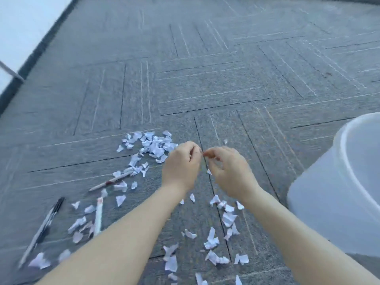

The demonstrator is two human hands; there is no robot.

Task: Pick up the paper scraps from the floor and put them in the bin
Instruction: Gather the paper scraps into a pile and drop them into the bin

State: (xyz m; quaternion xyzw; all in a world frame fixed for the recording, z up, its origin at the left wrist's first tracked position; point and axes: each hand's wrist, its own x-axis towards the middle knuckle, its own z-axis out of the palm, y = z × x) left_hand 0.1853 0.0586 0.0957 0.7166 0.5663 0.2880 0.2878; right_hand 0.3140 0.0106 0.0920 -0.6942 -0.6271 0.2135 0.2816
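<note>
Several white paper scraps lie on the grey carpet: a dense heap (153,146) left of my hands and looser scraps (228,219) below them. The white plastic bin (329,194) stands at the right edge, its open rim facing me. My left hand (181,165) and my right hand (230,171) hover above the floor with curled fingers, fingertips almost touching. A small scrap (209,171) pokes out under my right fingers. Nothing shows in my left hand. Another tiny scrap (225,141) sits just beyond my right hand.
A white pen (112,180) and a second white pen (98,217) lie among the scraps at the left, with black pens (48,221) farther left. A white wall with a dark skirting (41,44) runs along the upper left. Grey carpet tiles stretch ahead.
</note>
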